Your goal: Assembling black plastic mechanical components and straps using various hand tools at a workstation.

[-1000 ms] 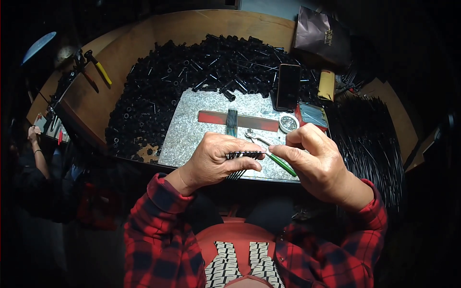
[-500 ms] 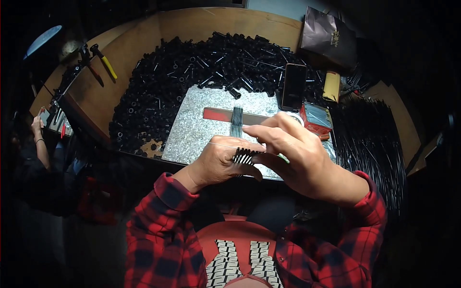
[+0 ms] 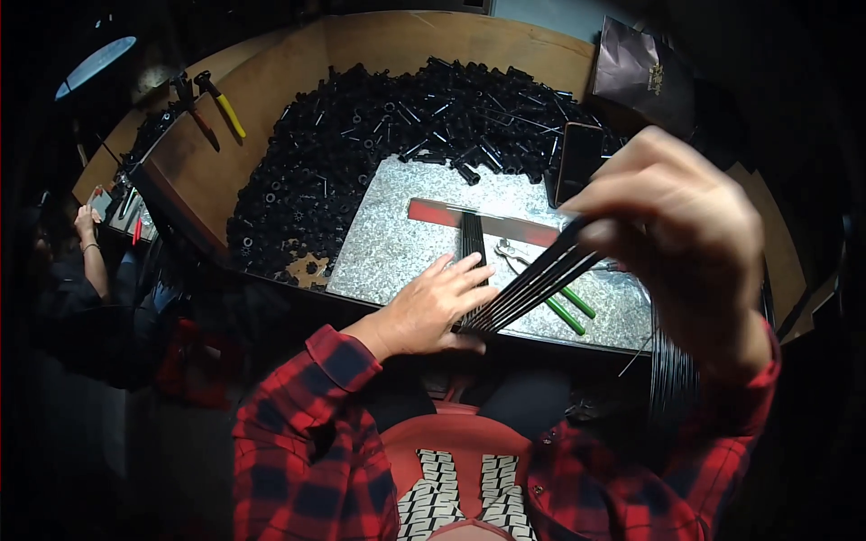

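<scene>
Near the front of the speckled metal board (image 3: 379, 239), my left hand (image 3: 437, 302) closes around several thin black strips, thumb below and fingers stretched over them. From there the strips (image 3: 537, 284) slant up in a fan to my right hand (image 3: 690, 212), which is raised, blurred and pinches their far ends. Another row of dark strips (image 3: 473, 234) reaches from my left fingertips to a red and grey bar (image 3: 433, 212) lying across the board; whether both rows are the same pieces I cannot tell. Green-handled pliers (image 3: 564, 307) lie beneath the slanting strips.
A large heap of small black parts (image 3: 361, 126) fills the wooden-walled bin (image 3: 460, 36). A phone (image 3: 579, 158) and a dark paper bag (image 3: 627, 68) stand at the back right. Yellow-handled pliers (image 3: 225, 108) hang on the left wall. Another person's hand (image 3: 87, 219) is at far left.
My right hand has swung up and right, away from my left hand, with strip ends in its pinch. The strips now spread between both hands, and the green-handled pliers are more exposed. The view has shifted slightly.
</scene>
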The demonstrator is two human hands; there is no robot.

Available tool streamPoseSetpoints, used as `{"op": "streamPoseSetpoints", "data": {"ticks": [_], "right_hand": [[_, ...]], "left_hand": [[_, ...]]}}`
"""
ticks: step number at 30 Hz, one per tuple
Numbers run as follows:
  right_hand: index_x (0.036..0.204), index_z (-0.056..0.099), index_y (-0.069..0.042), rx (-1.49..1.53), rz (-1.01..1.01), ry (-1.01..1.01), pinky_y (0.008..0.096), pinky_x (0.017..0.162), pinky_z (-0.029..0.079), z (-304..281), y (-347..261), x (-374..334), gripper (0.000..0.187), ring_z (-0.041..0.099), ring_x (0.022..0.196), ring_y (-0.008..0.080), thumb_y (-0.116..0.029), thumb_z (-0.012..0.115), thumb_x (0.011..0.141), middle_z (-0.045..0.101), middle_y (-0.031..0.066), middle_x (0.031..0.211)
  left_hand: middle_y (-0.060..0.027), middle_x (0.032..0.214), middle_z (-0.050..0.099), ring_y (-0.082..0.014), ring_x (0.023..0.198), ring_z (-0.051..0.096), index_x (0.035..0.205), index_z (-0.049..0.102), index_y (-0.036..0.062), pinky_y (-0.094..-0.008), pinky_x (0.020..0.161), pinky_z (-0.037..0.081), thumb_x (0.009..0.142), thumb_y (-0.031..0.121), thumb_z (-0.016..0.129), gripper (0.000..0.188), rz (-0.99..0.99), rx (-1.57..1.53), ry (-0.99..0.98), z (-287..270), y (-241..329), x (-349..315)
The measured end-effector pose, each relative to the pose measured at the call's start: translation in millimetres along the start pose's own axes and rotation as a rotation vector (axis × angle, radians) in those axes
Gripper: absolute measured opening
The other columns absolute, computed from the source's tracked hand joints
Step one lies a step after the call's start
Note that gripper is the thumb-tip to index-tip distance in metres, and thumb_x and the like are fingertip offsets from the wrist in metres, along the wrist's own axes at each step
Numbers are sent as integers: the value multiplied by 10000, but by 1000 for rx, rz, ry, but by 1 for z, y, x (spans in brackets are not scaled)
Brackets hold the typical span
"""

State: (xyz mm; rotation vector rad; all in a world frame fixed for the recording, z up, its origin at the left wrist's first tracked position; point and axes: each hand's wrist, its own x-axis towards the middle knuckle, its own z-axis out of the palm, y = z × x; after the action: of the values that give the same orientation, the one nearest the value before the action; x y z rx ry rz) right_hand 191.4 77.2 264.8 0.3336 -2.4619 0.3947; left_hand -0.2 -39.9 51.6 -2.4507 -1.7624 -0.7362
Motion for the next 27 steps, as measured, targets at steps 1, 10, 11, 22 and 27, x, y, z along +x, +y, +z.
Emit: {"op": "streamPoseSetpoints", "data": {"ticks": [1,10,11,22,27], "right_hand": [[1016,645,12,-46,-3,-28,251,582,471,-8,-4,7,218,580,694,134,-105,671,834,619,92,881],[873,635,-9,-862,-113,198,257,591,557,-57,0,5,122,620,808,190,-130,635,858,587,130,997],[855,633,-12,-936,-147,227,258,592,567,-54,6,9,121,625,823,197,-133,631,861,583,135,1012],[1284,372,-12,1351,980,77,284,613,535,159,-16,-127,350,617,730,157,-167,467,985,554,99,1000],[1258,336,-14,1602,1095,600,276,520,508,232,9,-139,468,571,627,173,-409,355,1006,519,141,1047]], "left_hand": [[-146,1276,531,-331,1252,450,1199,528,63,-509,1048,326,731,440,730,634,8,-8,50,-8,0,3],[-131,686,627,-227,595,599,940,640,16,-312,576,465,846,187,683,200,-26,-553,3,-71,36,73],[-116,664,623,-175,578,585,930,640,2,-292,570,456,854,169,680,188,-100,-611,16,-73,32,69],[-122,901,671,-184,769,655,946,603,39,-298,622,552,924,225,601,188,-850,-1484,824,24,-31,21],[-115,957,667,-170,735,648,1005,548,79,-300,555,528,948,258,555,188,-922,-1629,999,64,-13,11]]}}
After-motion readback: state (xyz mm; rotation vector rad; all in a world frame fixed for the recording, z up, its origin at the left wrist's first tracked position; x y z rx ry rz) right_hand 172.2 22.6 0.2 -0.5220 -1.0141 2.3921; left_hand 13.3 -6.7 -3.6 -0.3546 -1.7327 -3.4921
